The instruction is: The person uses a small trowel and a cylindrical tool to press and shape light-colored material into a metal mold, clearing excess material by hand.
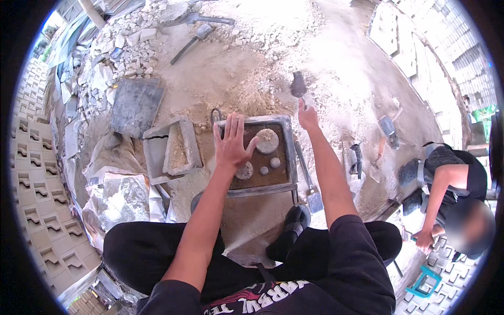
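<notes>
In front of me stands a grey rectangular frame filled with dark, packed sandy material. Set in that fill are a large round pale disc, a second round piece partly behind my left wrist, and two small round knobs. My left hand is spread over the frame's left side, fingers stretched out and thumb beside the large disc; whether it presses on the fill I cannot tell. Beyond the far right corner, my right hand grips a short-handled tool with a dark, blunt head, held above the pale ground.
Left of the frame lies a smaller open box with sandy material, a dark slab and a powder-filled sack. A hammer rests far off, near rubble. A long-handled tool lies right of the frame. Another person crouches beside a teal stool.
</notes>
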### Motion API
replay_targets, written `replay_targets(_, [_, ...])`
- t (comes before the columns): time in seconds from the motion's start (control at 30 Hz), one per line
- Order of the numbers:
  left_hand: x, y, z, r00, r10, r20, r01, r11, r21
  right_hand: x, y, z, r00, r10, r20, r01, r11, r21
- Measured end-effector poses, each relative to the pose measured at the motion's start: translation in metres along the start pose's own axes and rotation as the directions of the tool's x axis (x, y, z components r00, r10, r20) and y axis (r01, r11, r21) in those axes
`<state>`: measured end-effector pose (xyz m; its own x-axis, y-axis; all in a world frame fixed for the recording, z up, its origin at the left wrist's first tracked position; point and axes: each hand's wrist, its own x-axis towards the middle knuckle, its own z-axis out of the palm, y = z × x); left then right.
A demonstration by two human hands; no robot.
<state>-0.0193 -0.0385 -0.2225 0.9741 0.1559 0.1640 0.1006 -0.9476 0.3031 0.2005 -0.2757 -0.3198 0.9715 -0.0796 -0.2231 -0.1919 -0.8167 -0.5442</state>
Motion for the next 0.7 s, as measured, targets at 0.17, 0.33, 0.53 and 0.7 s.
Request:
replay_targets(0.17, [0.008, 0.009, 0.005, 0.999, 0.032, 0.004, -0.032, 0.999, -0.019, 0.016, 0.006, 0.015, 0.944, -0.31, 0.11, 0.309, 0.951, 0.028])
replay_targets(0.33, [0.002, 0.0, -0.001, 1.0, 0.011, 0.009, -0.012, 1.0, 0.019, -0.004, -0.028, 0.0, 0.906, -0.181, 0.383, 0.086, 0.964, 0.252])
replay_targets(0.53, [0.003, 0.007, -0.002, 0.999, 0.033, 0.003, -0.033, 0.999, -0.01, -0.027, -0.019, -0.037, 0.902, -0.111, 0.418, -0.145, 0.832, 0.535])
replay_targets(0.7, [-0.003, -0.003, 0.002, 0.999, 0.022, -0.04, -0.025, 0.995, -0.096, -0.086, -0.043, -0.082, 0.891, -0.148, 0.43, -0.138, 0.813, 0.565])
